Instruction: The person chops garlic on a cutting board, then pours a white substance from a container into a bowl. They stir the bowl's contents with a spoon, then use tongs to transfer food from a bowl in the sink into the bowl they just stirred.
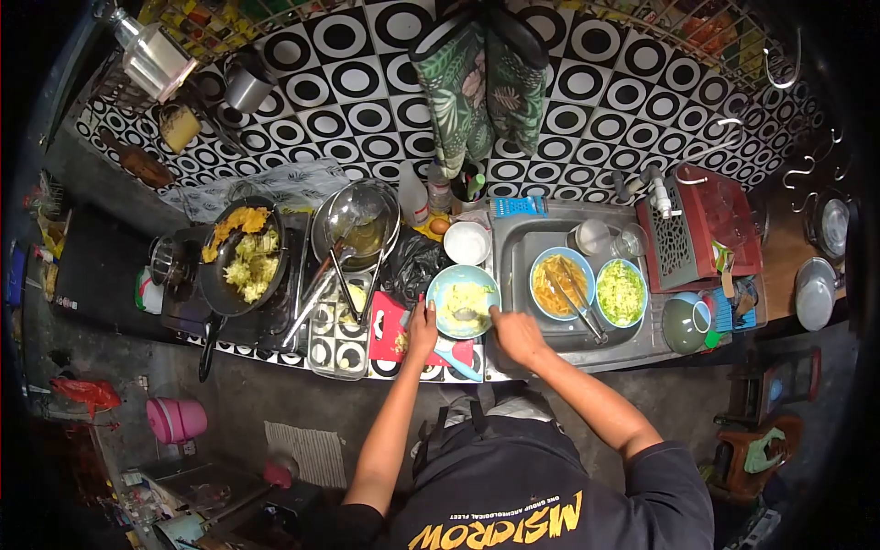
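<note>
A light-blue bowl [441,291] of pale shredded vegetable in batter sits at the counter's front, between my hands. My left hand [423,330] is closed on its left rim. At the right rim my right hand [519,336] is closed around the handle of a spoon [467,315], whose head lies in the mixture; the handle is mostly hidden by my fingers. Under and left of the bowl lies a red cutting board [389,327], with a light-blue knife [460,363] at its front edge. Behind the bowl stands a white bowl [467,244] of white powder.
Left, a frying pan [213,286] holds food on the stove, beside a metal strainer [321,220] with tongs. A black plastic bag [412,261] lies behind the board. In the sink [518,247] are bowls of orange strips [553,284] and shredded greens [622,295]. A red dish rack [692,225] stands right.
</note>
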A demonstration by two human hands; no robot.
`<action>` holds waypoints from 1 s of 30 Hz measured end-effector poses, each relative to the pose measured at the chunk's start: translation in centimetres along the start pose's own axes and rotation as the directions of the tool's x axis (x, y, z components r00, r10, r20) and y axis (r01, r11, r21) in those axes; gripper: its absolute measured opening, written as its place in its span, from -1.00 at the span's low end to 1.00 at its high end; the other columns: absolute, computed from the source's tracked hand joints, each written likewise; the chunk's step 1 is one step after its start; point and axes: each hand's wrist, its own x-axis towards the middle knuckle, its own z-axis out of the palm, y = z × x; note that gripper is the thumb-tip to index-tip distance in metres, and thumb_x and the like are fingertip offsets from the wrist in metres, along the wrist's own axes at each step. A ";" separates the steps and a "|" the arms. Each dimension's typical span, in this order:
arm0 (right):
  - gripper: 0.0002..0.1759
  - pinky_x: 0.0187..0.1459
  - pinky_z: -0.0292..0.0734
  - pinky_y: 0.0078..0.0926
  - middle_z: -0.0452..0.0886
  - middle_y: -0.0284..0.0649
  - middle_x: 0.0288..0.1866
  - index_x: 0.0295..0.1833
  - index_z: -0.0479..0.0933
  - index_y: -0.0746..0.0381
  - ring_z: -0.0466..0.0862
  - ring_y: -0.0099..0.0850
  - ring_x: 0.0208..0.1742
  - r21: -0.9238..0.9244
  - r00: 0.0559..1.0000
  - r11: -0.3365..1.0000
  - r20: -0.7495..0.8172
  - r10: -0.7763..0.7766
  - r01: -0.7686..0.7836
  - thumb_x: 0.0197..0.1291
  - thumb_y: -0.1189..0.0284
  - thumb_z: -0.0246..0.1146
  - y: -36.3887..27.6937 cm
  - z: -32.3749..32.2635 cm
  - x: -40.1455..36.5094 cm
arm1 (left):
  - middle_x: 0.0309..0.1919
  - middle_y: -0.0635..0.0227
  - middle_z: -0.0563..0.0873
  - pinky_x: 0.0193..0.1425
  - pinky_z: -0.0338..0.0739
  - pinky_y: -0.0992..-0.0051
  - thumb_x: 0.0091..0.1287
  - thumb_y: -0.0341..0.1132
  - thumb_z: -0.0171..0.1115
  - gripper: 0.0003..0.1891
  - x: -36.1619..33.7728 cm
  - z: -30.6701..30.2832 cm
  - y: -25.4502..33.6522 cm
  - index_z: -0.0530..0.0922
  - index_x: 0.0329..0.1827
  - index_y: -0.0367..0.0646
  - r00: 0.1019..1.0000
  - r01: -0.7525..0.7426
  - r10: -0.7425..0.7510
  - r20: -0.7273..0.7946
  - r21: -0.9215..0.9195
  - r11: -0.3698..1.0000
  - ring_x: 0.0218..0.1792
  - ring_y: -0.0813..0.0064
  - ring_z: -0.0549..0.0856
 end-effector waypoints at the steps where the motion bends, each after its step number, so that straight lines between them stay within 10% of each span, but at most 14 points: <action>1: -0.73 -0.15 0.72 0.17 0.81 0.14 -0.26 0.13 0.54 0.29 0.86 0.13 -0.18 -0.026 0.999 0.999 -0.010 -0.047 0.047 0.38 0.57 0.09 0.3 1.3 0.0 | 0.22 -0.31 0.70 0.40 0.52 -0.03 0.75 -0.05 0.04 -0.49 0.2 0.2 -0.5 0.55 0.38 -0.40 1.000 -0.008 0.008 -0.007 0.003 1.000 0.29 -0.31 0.65; 18: -0.68 -0.19 0.69 0.19 0.79 0.19 -0.30 0.15 0.58 0.29 0.82 0.20 -0.25 0.016 0.988 0.999 -0.148 0.054 -0.052 0.29 0.57 0.18 2.0 2.1 0.9 | 0.44 -0.39 0.58 0.54 0.42 -0.02 0.78 0.11 -0.12 -0.33 0.6 1.1 -0.4 0.38 0.60 -0.36 0.980 0.182 -0.173 0.094 -0.096 0.979 0.47 -0.38 0.54; 30: -0.79 -0.13 0.60 0.29 0.72 0.28 -0.31 -0.07 0.65 0.32 0.72 0.36 -0.21 0.362 0.956 0.924 -0.205 0.209 -0.124 0.48 0.38 0.25 3.8 6.0 1.2 | 0.60 -0.23 0.44 0.66 0.28 0.14 0.79 0.16 -0.15 -0.29 1.7 1.0 0.4 0.24 0.68 -0.29 0.975 0.185 -0.145 0.166 -0.259 0.948 0.62 -0.10 0.43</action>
